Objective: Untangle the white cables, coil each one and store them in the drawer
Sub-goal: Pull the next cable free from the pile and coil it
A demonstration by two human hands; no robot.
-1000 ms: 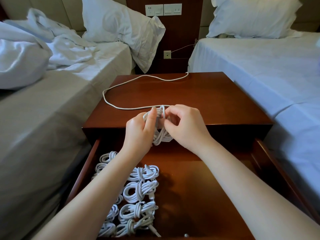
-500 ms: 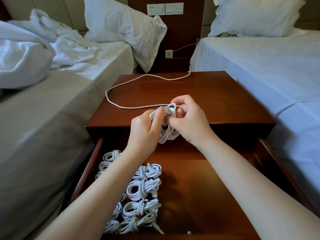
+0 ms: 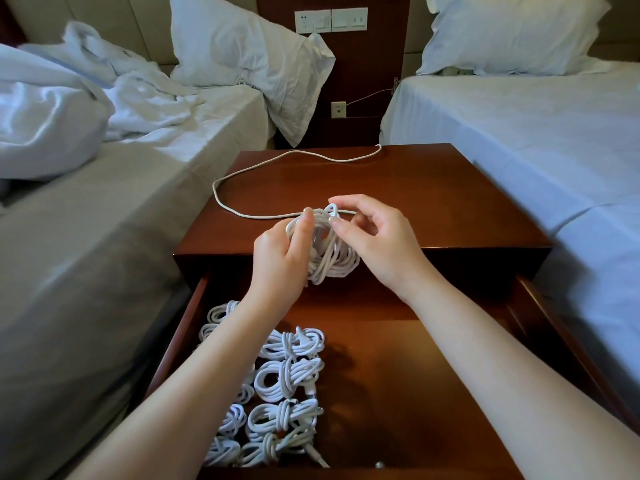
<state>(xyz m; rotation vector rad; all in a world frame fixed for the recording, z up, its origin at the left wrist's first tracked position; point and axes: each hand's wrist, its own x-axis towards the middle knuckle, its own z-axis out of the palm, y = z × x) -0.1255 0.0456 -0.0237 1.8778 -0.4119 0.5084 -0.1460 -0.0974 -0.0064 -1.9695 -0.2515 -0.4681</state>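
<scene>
A half-wound coil of white cable (image 3: pixel 332 252) hangs between my hands above the front edge of the nightstand (image 3: pixel 433 202). My left hand (image 3: pixel 280 258) grips the coil from the left, thumb on top. My right hand (image 3: pixel 377 237) pinches a loop of the same cable at the coil's top. The cable's loose tail (image 3: pixel 277 161) curves over the nightstand top to the back right corner. Below, the open drawer (image 3: pixel 415 393) holds several coiled white cables (image 3: pixel 287 379) in its left part, partly hidden by my left forearm.
A bed with rumpled white bedding (image 3: pixel 69 109) lies on the left, a made bed (image 3: pixel 536 140) on the right, both close to the nightstand. Wall sockets (image 3: pixel 330 20) sit on the panel behind. The drawer's right half is bare wood.
My hands and the coil have risen a little and moved further over the nightstand edge. My right fingers have shifted up to pinch a loop at the coil's top.
</scene>
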